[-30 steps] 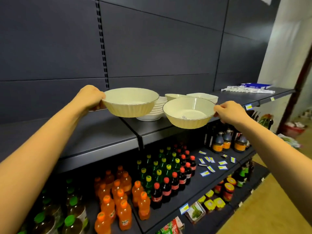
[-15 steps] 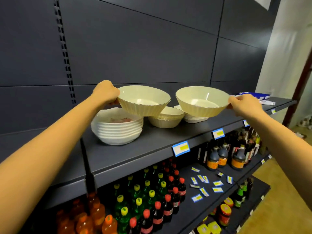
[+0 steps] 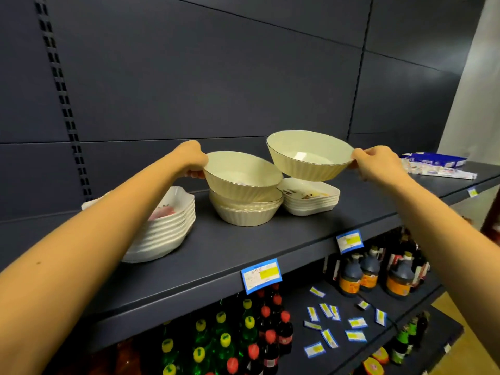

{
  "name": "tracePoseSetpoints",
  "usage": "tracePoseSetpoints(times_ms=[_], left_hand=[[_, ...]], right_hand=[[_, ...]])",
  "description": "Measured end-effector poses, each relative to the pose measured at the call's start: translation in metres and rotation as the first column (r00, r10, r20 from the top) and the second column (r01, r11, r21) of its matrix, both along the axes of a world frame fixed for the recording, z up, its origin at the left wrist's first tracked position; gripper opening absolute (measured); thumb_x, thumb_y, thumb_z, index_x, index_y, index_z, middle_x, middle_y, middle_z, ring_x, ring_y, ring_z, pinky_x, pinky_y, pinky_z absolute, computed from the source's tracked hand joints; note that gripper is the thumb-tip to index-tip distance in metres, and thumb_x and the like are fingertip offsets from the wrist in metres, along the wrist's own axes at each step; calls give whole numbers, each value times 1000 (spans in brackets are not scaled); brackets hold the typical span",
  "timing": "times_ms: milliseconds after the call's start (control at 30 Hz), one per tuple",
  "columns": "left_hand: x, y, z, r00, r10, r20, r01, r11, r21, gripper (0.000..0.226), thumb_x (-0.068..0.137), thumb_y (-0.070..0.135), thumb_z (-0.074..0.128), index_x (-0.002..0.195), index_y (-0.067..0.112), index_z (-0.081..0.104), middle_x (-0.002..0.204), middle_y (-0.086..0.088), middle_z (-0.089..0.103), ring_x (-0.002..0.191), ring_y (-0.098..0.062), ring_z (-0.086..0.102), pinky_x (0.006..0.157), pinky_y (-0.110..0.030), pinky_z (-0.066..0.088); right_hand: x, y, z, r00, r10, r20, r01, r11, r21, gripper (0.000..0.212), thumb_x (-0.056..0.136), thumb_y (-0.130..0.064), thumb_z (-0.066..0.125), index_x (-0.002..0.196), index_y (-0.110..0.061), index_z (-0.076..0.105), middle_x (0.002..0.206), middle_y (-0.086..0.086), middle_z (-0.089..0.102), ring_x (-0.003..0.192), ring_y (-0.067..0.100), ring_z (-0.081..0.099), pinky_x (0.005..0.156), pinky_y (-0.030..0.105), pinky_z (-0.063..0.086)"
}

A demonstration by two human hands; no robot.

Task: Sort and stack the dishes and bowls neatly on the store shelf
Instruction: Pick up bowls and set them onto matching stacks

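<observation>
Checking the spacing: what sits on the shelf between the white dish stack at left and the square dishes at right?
The cream bowl stack, seen in the head view.

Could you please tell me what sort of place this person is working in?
Most likely a small grocery or general store: dark metal shelving carries blue-and-yellow price tags on its front edge, and rows of capped soft-drink bottles and dark sauce jugs fill the shelves below.

Dark panelled back wall (image 3: 216, 77), white side wall (image 3: 476, 90), yellowish floor (image 3: 481, 334), dim indoor light
</observation>
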State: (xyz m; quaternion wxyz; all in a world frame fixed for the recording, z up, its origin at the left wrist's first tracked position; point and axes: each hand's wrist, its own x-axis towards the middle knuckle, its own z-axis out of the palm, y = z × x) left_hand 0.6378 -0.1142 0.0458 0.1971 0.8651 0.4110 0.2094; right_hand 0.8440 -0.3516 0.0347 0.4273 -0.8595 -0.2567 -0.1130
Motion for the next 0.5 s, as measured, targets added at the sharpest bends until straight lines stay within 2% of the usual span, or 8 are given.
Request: tracePoseSetpoints(times_ms=[133, 200, 300, 333, 400, 433, 500], left_hand=[[15, -4, -5, 994, 26, -110, -29, 999, -27, 33, 80, -6, 47, 48, 2, 47, 40, -8, 45, 44, -18, 37, 46, -24, 31], [22, -5, -9, 987, 19, -157, -28, 998, -51, 34, 84, -2, 47, 50, 3, 49, 47, -9, 47, 45, -17, 39, 47, -24, 32], [30, -3, -15, 975, 51, -215, -60, 997, -39, 38, 92, 10, 44, 56, 4, 54, 47, -4, 57, 48, -15, 47, 50, -23, 38], [31, -2, -16, 971, 78, -226, -79, 997, 5, 36, 93, 13, 45, 60, 3, 56, 53, -5, 62, 52, -17, 50, 53, -25, 42], [28, -2, -17, 961, 145, -235, -115, 983, 140, 30, 94, 21, 46, 85, -1, 65, 86, -14, 70, 76, -26, 61, 72, -34, 49], [26, -1, -17, 959, 173, -223, -131, 973, 192, 31, 94, 23, 45, 101, 1, 65, 103, -17, 69, 91, -31, 62, 83, -37, 48], [20, -3, -15, 959, 206, -194, -150, 952, 268, 32, 95, 25, 45, 115, 6, 60, 117, -16, 64, 105, -35, 59, 90, -42, 47]], right_hand=[[18, 20, 0, 995, 97, -13, -97, 995, 0, 40, 88, -26, 41, 53, -11, 53, 58, 9, 54, 72, 28, 49, 68, 34, 38], [25, 30, 1, 989, 149, -22, -149, 989, -6, 38, 88, -25, 42, 53, -12, 51, 55, 7, 52, 70, 27, 48, 66, 33, 36], [34, 44, -2, 971, 239, -27, -239, 971, -16, 35, 87, -24, 43, 56, -12, 52, 59, 9, 51, 68, 25, 46, 65, 33, 36], [37, 49, -3, 964, 265, -26, -265, 964, -21, 36, 87, -24, 43, 54, -13, 51, 60, 10, 51, 68, 25, 46, 67, 34, 37], [41, 59, -6, 949, 315, -31, -316, 948, -33, 38, 87, -24, 44, 51, -14, 52, 61, 10, 53, 69, 26, 48, 70, 35, 40], [42, 64, -7, 942, 335, -37, -336, 941, -41, 38, 87, -24, 44, 50, -15, 52, 60, 9, 54, 69, 26, 49, 71, 35, 41], [41, 74, -9, 928, 368, -51, -371, 927, -56, 39, 87, -23, 44, 49, -15, 51, 57, 7, 54, 69, 26, 49, 71, 35, 41]])
